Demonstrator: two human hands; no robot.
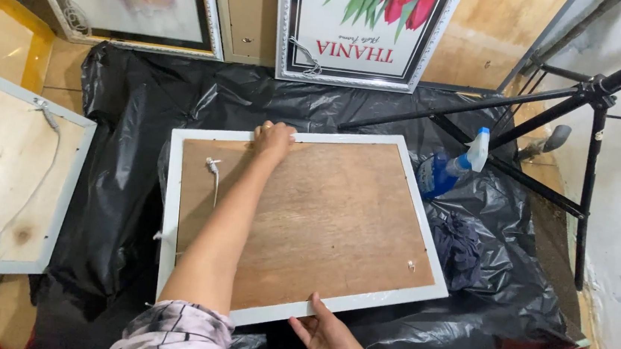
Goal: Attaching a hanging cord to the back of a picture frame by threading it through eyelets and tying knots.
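Note:
A white-edged picture frame (428, 246) lies face down on a black plastic sheet (123, 180), its brown wooden backing (336, 222) facing up. A short white hanging cord (214, 170) is fixed near the backing's left side. My left hand (274, 140) reaches across the backing and grips the frame's far edge. At the near edge, my right hand (333, 341) holds the frame with the thumb on the white border and the fingers under it.
A blue spray bottle (451, 170) and a dark cloth (457, 247) lie right of the frame. A black tripod (590, 146) stands at the right. Another face-down frame (4, 170) lies at the left. Two framed flower pictures (353, 28) lean at the back.

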